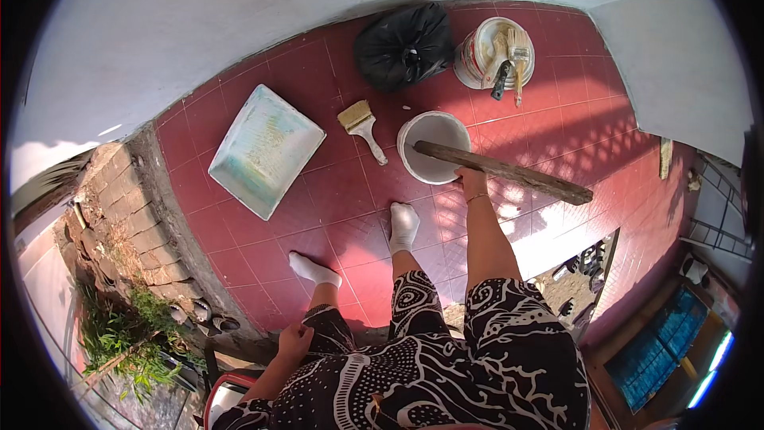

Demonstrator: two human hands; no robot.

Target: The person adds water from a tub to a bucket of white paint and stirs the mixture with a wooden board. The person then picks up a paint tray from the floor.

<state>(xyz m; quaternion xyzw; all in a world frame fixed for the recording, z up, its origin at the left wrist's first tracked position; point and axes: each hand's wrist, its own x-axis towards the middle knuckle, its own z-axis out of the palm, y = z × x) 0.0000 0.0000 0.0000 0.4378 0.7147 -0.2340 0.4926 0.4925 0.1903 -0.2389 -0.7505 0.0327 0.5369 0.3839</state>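
Note:
My right hand [473, 182] grips the long, weathered wooden stick [537, 181] close to the bucket's rim. One end of the stick dips into the white bucket [405, 161], while the other sticks out to the right. What lies at the bottom of the bucket is hard to make out. Resting by my left thigh, my left hand [296, 341] is loosely closed, with nothing seen in it. A wide paintbrush [362, 129] with a white handle lies on the floor left of the bucket. Further left is a white paint tray [267, 151] with pale green stains.
A black plastic bag [402, 46] stands against the white wall [239, 12]. Beside it, a paint pail [469, 64] carries used brushes [518, 54] on top. Red tiles [318, 199] cover the floor. A brick edge [139, 207] and plants [131, 342] border the left side.

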